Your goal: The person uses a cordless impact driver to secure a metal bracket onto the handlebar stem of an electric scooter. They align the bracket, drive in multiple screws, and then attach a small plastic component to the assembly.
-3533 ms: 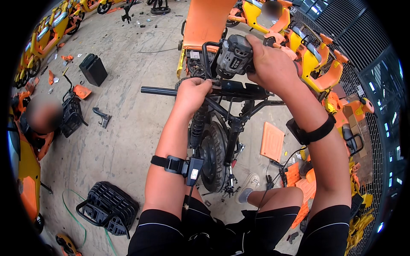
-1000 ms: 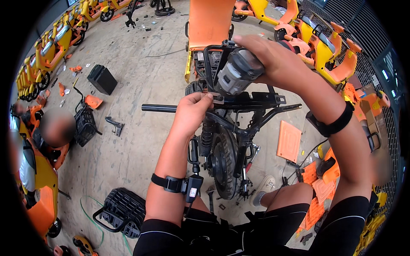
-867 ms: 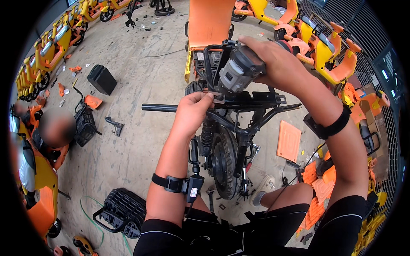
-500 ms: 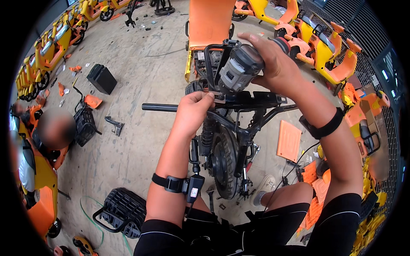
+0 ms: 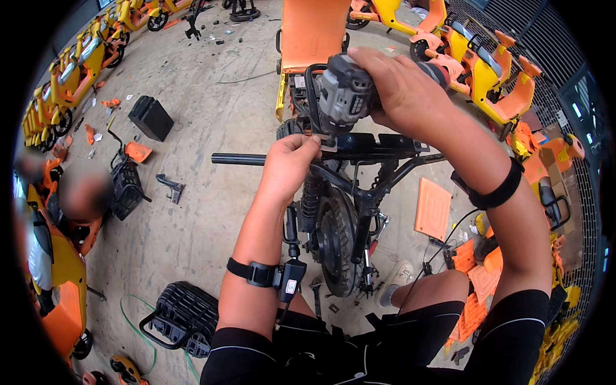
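Note:
My right hand is wrapped round a grey and black cordless power drill, holding it sideways over an electric scooter frame. The drill's block-shaped end points left, and a bit of red shows at its other end beyond my hand. My left hand is closed in a pinch at the left end of a black bracket on the frame. What its fingertips hold is too small to make out. Below the bracket are the black frame tubes and a wheel with a knobbly tyre.
An orange scooter panel rises beyond the frame. Yellow and orange scooters line both sides. On the floor lie a black box, a black ribbed case, an orange plate and loose orange parts. A person is at the left.
My right hand has shifted the drill slightly left and up and turned it. My left hand stays at the bracket's end, still pinched.

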Tool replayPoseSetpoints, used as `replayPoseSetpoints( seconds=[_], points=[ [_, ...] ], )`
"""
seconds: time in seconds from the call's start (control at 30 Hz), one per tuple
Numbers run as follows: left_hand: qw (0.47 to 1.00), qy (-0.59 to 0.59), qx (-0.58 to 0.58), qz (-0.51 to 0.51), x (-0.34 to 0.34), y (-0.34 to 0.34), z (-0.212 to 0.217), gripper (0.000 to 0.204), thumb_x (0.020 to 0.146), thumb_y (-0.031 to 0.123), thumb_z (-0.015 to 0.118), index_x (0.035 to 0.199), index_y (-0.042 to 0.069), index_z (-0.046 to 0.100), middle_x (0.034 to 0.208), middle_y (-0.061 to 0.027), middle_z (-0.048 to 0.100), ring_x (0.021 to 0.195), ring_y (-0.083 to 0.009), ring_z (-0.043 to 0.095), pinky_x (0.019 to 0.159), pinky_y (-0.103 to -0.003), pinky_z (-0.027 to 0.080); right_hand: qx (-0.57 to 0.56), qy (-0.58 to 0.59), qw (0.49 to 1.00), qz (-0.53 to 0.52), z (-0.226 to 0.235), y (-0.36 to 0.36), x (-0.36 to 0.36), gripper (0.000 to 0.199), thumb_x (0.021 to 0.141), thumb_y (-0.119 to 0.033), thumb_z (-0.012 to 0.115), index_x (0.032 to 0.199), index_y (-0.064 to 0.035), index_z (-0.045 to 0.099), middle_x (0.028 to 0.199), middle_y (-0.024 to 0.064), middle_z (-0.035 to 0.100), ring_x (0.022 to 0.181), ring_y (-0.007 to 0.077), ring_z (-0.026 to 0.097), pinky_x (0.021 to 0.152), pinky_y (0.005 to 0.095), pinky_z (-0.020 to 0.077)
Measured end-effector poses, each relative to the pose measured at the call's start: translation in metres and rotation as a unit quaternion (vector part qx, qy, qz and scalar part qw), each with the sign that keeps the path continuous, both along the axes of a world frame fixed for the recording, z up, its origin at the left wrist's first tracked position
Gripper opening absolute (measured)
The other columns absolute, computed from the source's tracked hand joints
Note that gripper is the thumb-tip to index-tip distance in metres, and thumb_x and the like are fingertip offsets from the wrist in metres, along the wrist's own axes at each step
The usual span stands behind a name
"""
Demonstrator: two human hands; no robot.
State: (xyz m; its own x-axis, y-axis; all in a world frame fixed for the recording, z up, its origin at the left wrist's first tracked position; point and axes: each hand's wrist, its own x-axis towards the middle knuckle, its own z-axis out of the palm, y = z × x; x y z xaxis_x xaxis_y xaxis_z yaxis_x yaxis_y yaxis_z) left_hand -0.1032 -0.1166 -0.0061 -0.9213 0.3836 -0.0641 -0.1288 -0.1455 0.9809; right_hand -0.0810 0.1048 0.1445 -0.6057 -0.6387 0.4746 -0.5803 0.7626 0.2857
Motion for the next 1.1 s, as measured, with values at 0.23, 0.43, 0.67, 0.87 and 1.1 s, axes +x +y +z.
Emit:
replayPoseSetpoints(
  seconds=[0.23, 0.43, 0.67, 0.87, 1.1],
  points=[
    [1.0, 0.006, 0.009, -0.001, 0.0, 0.001, -0.001, 0.031, 0.1, 0.028, 0.067, 0.081, 0.004, 0.065, 0.061, 0.006, 0.049, 0.048, -0.0032, 0.035, 0.046, -0.024, 0.024, 0.025, -0.005, 0.998, -0.049, 0.001, -0.006, 0.008, 0.075, 0.081, -0.002, 0.07, 0.146, -0.0153, 0.033, 0.136, 0.0115, 0.06, 0.115, 0.0328, 0.065, 0.092, 0.0428, 0.0471],
    [1.0, 0.008, -0.002, -0.001, 0.0, 0.001, 0.0, 0.031, 0.1, 0.028, 0.067, 0.081, 0.004, 0.065, 0.06, 0.0062, 0.049, 0.049, -0.0034, 0.036, 0.046, -0.024, 0.024, 0.045, -0.012, 0.992, -0.121, 0.005, -0.022, 0.023, 0.06, 0.091, -0.009, 0.061, 0.145, -0.0103, 0.034, 0.134, 0.0133, 0.059, 0.112, 0.0332, 0.065, 0.088, 0.043, 0.0469],
    [1.0, 0.009, -0.011, -0.001, 0.0, 0.001, 0.0, 0.031, 0.1, 0.028, 0.067, 0.081, 0.004, 0.065, 0.06, 0.0062, 0.048, 0.049, -0.0037, 0.036, 0.047, -0.024, 0.024, 0.026, 0.02, 0.99, -0.138, -0.003, -0.023, 0.033, 0.058, 0.091, -0.009, 0.059, 0.144, -0.0093, 0.035, 0.134, 0.014, 0.058, 0.109, 0.0315, 0.065, 0.087, 0.0417, 0.047],
    [1.0, -0.001, -0.008, -0.002, 0.0, 0.001, 0.002, 0.03, 0.1, 0.028, 0.066, 0.082, 0.004, 0.065, 0.06, 0.0062, 0.048, 0.049, -0.0039, 0.035, 0.047, -0.025, 0.023, 0.052, 0.022, 0.983, -0.176, -0.004, -0.029, 0.033, 0.061, 0.09, -0.013, 0.063, 0.144, -0.0081, 0.035, 0.132, 0.0152, 0.058, 0.107, 0.0314, 0.065, 0.087, 0.0412, 0.0475],
    [1.0, 0.01, -0.017, 0.002, 0.002, 0.0, 0.004, 0.03, 0.1, 0.028, 0.066, 0.081, 0.005, 0.065, 0.06, 0.0062, 0.049, 0.05, -0.0041, 0.036, 0.048, -0.025, 0.025, 0.053, 0.046, 0.981, -0.179, -0.006, -0.044, 0.045, 0.062, 0.089, -0.012, 0.064, 0.144, -0.0062, 0.035, 0.131, 0.0169, 0.057, 0.103, 0.0333, 0.067, 0.087, 0.0427, 0.0488]
  ],
)
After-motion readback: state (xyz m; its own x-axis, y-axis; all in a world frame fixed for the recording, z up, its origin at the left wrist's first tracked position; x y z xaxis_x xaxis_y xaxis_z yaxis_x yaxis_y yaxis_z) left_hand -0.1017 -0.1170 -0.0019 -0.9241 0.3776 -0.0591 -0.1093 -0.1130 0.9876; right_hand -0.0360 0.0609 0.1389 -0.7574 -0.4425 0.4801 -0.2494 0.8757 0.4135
